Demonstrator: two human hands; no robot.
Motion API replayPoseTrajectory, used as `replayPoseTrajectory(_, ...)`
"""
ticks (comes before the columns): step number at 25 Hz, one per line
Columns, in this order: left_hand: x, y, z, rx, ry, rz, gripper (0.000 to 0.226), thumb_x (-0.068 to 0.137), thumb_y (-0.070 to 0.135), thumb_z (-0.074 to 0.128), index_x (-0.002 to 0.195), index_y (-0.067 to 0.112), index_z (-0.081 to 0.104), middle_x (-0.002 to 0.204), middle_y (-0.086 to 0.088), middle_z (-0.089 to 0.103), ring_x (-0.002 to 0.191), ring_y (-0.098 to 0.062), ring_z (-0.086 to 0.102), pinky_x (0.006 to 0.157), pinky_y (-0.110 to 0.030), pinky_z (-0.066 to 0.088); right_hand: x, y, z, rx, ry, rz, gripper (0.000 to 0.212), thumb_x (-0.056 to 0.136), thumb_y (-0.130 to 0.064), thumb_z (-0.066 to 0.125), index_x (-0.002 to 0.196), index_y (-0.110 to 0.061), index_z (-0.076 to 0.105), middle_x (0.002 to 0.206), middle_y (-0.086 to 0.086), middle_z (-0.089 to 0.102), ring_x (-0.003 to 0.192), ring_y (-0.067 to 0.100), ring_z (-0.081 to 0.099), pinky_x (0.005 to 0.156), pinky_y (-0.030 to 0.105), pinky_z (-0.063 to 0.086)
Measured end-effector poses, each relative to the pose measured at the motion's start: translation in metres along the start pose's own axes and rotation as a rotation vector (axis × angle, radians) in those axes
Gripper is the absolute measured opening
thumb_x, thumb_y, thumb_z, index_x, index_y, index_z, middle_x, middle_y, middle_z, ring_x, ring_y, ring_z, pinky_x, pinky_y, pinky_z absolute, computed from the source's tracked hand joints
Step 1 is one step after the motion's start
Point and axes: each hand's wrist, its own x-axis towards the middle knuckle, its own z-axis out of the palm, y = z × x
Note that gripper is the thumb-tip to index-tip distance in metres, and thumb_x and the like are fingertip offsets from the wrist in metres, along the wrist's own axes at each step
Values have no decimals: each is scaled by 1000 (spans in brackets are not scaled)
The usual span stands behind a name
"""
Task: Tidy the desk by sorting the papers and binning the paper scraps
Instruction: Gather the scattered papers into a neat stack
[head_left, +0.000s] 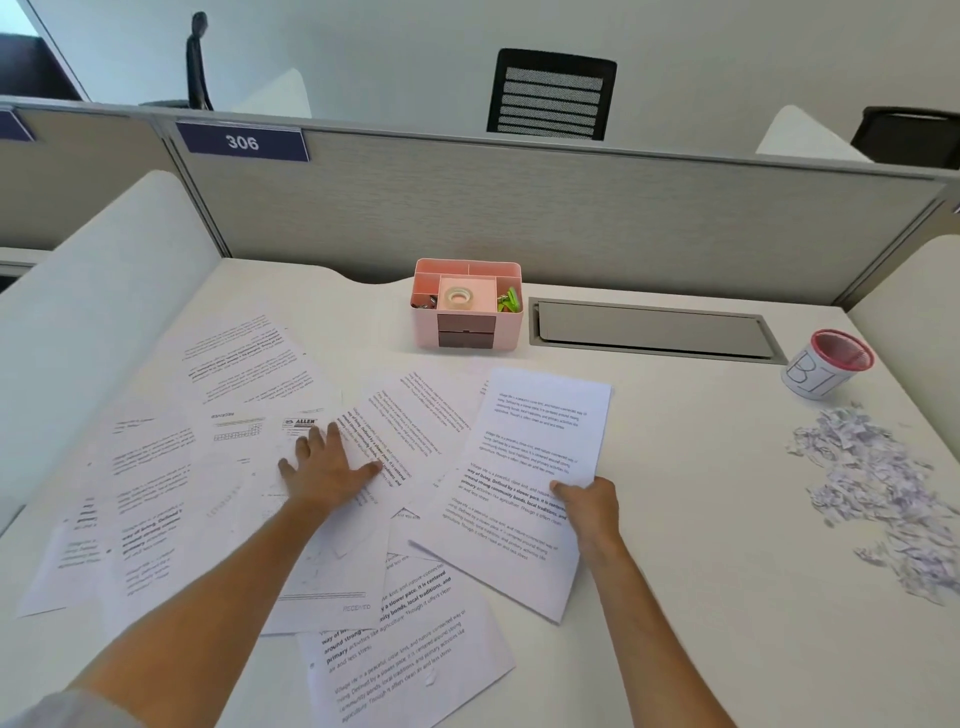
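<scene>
Several printed sheets (218, 467) lie fanned and overlapping across the left and middle of the white desk (701, 597). My left hand (324, 470) rests flat on them, fingers spread, near a sheet headed "ALLEN". My right hand (589, 506) pinches the right edge of one printed sheet (524, 467) that lies on top of the others, thumb on its face. A heap of torn paper scraps (883, 493) is spread along the desk's right side. Behind the scraps stands a small red mesh bin (828, 370) wrapped in white paper with hand-drawn letters.
A pink desk organiser (466, 306) with a tape roll and clips stands at the back centre. A grey cable flap (652, 328) is set into the desk beside it. A grey partition (519, 208) labelled 306 closes the back; black chairs stand beyond.
</scene>
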Motion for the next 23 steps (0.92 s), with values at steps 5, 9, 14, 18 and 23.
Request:
replayPoseTrajectory(5,-10,19,8,87,145,67,97,79,75,48,148,13,21,147,-12,40,135,-34,36,109,-58,25,0,-4,13,35,-123,19,17,79,2,71,90,-11,71,84,3,73,75,20,70,70,31,57)
replayPoseTrajectory(9,-18,35,16,106,185,124,83,83,69,49,141,12,34,135,-11,50,123,-33,46,99,-51,37,2,0,16,41,-139,38,17,78,3,72,90,-9,72,90,8,74,80,25,71,78,37,58)
replayPoseTrajectory(14,-30,53,25,106,144,190,64,84,57,56,127,12,44,127,-10,49,111,-30,51,90,-44,43,-2,6,19,84,-94,35,17,78,3,72,86,-12,72,89,8,74,84,29,71,83,41,57)
replayPoseTrajectory(18,-35,63,26,86,98,211,55,88,51,53,126,12,44,133,-8,45,108,-30,58,91,-44,42,-5,13,14,154,-42,54,17,78,3,73,89,-10,72,87,4,74,80,24,71,75,34,57)
replayPoseTrajectory(23,-33,64,9,217,186,283,51,88,58,50,120,19,55,108,-2,68,109,-25,57,95,-44,37,6,0,-8,187,-33,22,19,75,6,72,82,-11,73,84,6,75,71,20,72,65,31,58)
